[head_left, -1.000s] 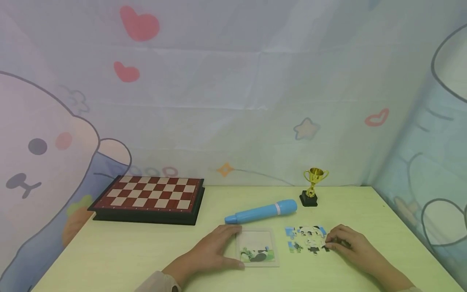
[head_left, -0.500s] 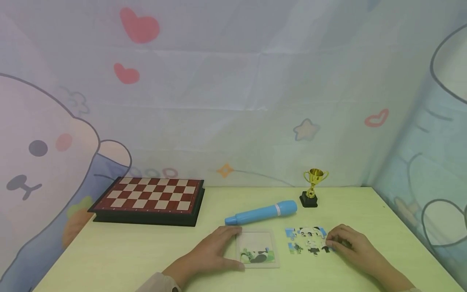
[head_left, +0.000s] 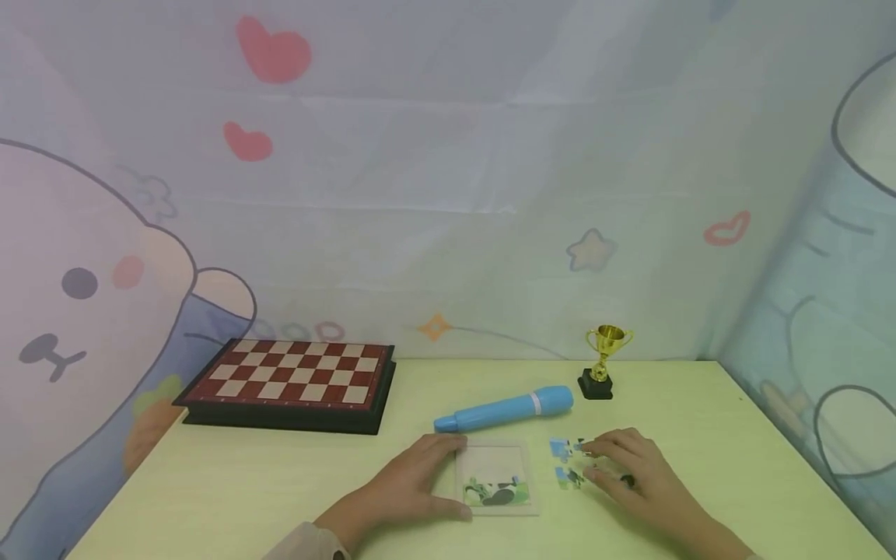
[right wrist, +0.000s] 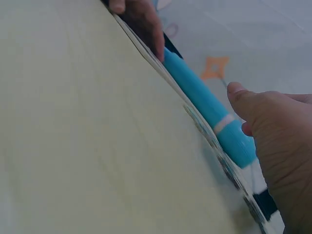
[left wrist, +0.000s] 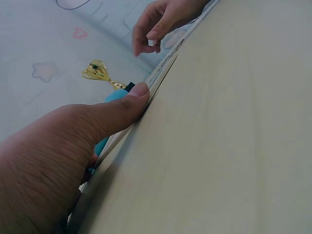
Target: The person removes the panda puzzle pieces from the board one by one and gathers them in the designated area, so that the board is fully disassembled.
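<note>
head: high, forward-down, farther | wrists: close, along tabletop [head_left: 231,482] | shared: blue tube [head_left: 498,412]

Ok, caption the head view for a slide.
Left hand holds a partly filled puzzle frame; right hand hovers over loose puzzle pieces.

Left hand [head_left: 411,484] against puzzle frame [head_left: 532,480]; right hand [head_left: 652,484] over puzzle pieces [head_left: 560,449].
</note>
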The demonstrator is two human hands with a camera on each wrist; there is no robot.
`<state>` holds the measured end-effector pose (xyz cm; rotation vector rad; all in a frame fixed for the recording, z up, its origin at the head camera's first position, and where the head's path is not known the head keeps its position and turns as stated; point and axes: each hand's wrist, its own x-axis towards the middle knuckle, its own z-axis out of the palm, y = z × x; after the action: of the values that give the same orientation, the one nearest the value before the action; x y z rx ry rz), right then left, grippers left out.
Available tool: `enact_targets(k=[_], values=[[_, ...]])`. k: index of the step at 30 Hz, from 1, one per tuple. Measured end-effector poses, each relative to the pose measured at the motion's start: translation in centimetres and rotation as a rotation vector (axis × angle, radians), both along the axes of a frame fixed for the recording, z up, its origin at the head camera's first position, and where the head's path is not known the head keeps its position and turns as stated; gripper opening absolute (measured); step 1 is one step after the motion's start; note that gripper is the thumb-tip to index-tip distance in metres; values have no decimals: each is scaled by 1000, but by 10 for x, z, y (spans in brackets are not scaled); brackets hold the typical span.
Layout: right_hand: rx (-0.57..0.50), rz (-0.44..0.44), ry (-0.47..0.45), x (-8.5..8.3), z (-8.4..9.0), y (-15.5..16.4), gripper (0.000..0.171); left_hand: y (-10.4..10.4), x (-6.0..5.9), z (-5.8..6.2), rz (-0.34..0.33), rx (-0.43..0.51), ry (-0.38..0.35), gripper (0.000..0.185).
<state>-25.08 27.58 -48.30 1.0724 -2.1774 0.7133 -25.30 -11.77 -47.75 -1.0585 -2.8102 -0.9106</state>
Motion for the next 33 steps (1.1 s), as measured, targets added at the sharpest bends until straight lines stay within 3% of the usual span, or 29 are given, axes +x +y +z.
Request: enact_targets(k=[6,10,14,20,33], values=[[36,126,22,4,2,-65,38,0,1,0,1,-1,5,98],[82,211,-73,5,3,-102,36,0,1,0,2,-2,-3,97],[145,227,-188,2,2,-127,34,1,1,-1,7,-5,-6,98],[182,190,-199,-2,-4,-139,28,0,1,0,9,0,-3,98],[161,127,-281,6,-2,-141,27,-1,1,1,12,-8,18,96]])
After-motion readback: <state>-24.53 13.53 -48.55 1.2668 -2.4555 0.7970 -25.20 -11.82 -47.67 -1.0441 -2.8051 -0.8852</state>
